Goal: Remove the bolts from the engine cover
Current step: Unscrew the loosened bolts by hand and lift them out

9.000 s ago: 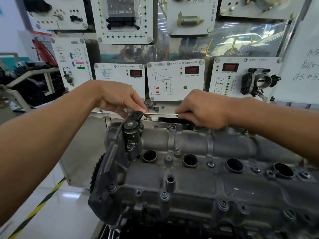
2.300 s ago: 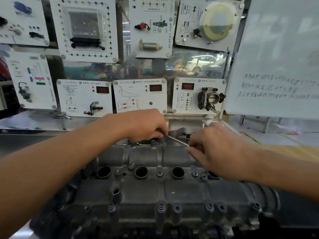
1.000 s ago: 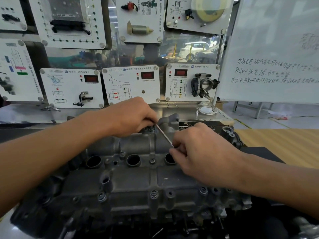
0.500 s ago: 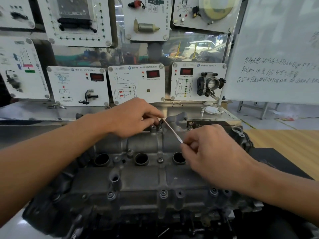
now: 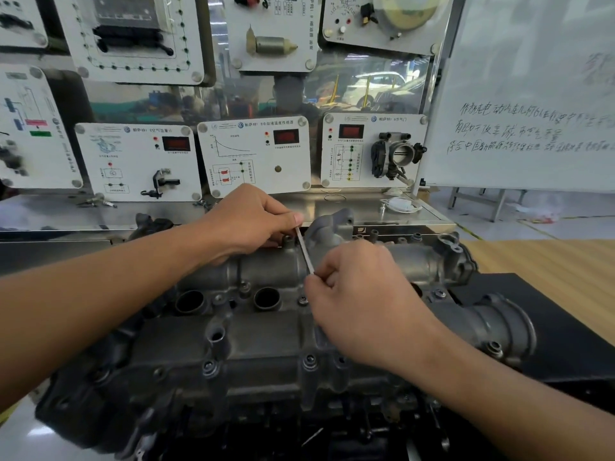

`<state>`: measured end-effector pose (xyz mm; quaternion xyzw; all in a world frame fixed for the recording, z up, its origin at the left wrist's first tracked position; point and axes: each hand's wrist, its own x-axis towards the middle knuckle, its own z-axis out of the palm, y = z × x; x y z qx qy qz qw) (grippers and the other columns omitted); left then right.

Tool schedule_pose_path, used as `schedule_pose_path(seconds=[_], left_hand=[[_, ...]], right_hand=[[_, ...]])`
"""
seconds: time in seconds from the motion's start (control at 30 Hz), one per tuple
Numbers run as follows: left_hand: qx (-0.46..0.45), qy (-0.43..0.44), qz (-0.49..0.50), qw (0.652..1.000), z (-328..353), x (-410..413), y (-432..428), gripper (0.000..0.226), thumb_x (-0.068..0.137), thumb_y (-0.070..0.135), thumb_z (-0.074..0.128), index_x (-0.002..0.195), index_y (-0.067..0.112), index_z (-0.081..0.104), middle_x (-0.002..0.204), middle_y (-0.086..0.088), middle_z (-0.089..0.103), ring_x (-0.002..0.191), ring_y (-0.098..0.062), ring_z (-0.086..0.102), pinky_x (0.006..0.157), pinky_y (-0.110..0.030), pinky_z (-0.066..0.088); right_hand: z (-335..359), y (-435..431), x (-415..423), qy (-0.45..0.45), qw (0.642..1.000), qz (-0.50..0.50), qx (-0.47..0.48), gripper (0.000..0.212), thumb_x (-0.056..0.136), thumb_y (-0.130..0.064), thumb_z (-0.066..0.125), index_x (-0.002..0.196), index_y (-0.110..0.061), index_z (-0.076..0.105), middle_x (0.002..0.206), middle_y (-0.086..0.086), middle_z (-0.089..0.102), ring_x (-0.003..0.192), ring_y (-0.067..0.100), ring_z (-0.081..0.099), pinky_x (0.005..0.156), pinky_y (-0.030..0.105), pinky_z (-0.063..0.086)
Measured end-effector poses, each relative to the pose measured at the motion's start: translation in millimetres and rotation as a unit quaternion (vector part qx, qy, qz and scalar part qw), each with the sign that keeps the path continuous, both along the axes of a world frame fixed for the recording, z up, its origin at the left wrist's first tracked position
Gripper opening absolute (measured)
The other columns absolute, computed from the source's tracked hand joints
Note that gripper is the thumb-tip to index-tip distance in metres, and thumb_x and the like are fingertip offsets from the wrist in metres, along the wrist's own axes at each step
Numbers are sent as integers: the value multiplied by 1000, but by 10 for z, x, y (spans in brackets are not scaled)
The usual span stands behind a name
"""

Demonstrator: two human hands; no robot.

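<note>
The grey engine cover (image 5: 266, 331) fills the lower middle, with round plug wells and several bolts, such as one bolt (image 5: 309, 360) along its near edge. A thin metal wrench (image 5: 304, 249) slants from the cover's far edge toward me. My left hand (image 5: 253, 221) pinches the wrench's far end over a bolt at the back edge; that bolt is hidden under the fingers. My right hand (image 5: 362, 301) pinches the wrench's near end above the cover's middle.
A training panel wall with sensor boards (image 5: 254, 158) and a throttle body (image 5: 396, 158) stands behind a steel shelf (image 5: 366, 211). A whiteboard (image 5: 532, 94) stands at the right. A black mat (image 5: 549, 314) on a wooden table lies to the right of the engine.
The wrench's near end has swung with my right hand, left and toward me, and the handle now lies steeper. My left hand stays at the back bolt.
</note>
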<state>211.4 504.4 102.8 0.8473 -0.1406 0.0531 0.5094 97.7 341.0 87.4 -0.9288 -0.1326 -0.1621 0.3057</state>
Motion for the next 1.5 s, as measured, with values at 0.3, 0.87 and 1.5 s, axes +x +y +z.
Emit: schedule_pose_path(seconds=[0.3, 0.87, 1.5], left_hand=[[36, 50, 9, 998, 94, 62, -15, 18, 80, 35, 78, 84, 18, 82, 77, 6, 77, 68, -5, 73, 58, -16, 55], [210, -28, 12, 977, 92, 40, -55, 55, 97, 46, 54, 92, -7, 69, 82, -10, 59, 73, -18, 49, 73, -37, 52], [131, 50, 69, 988, 97, 3, -113, 44, 79, 56, 73, 88, 14, 80, 103, -12, 75, 98, -27, 70, 96, -46, 55]], right_hand=[[35, 81, 47, 64, 998, -11, 19, 22, 86, -18, 54, 74, -3, 65, 78, 12, 68, 63, 25, 66, 57, 37, 59], [10, 80, 92, -38, 999, 26, 3, 13, 87, -12, 50, 77, -9, 59, 74, 15, 61, 64, 32, 51, 60, 39, 51], [53, -109, 127, -46, 989, 54, -133, 11, 91, -14, 48, 87, -15, 58, 78, 9, 59, 77, 35, 55, 75, 44, 54]])
